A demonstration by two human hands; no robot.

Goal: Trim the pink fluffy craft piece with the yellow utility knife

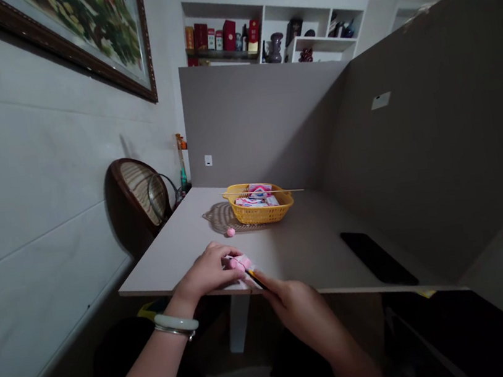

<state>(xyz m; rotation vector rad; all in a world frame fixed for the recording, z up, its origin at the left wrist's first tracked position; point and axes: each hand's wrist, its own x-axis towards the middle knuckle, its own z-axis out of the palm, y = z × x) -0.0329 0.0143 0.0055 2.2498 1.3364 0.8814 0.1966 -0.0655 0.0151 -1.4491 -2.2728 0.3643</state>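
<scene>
Near the front edge of the table [171,250], my left hand [205,273] is closed around the side of a soft-looking pink lump [239,263], pressing it down. A white and pink wrapper or sheet [237,286] lies under it, at the table's edge. Gripped in my right hand [295,301] is a thin dark tool with a yellow part [255,279]; its tip meets the pink lump. The tool's exact kind is too small to tell. A small pink ball [231,232] rests on the table beyond my left hand.
A yellow plastic basket [262,214] holds several pink and white packets [257,197], with a thin stick [275,191] across its rim. On the right lies a flat black object [378,258]. Grey partitions [260,118] border the table; a wicker-backed chair [139,192] stands left.
</scene>
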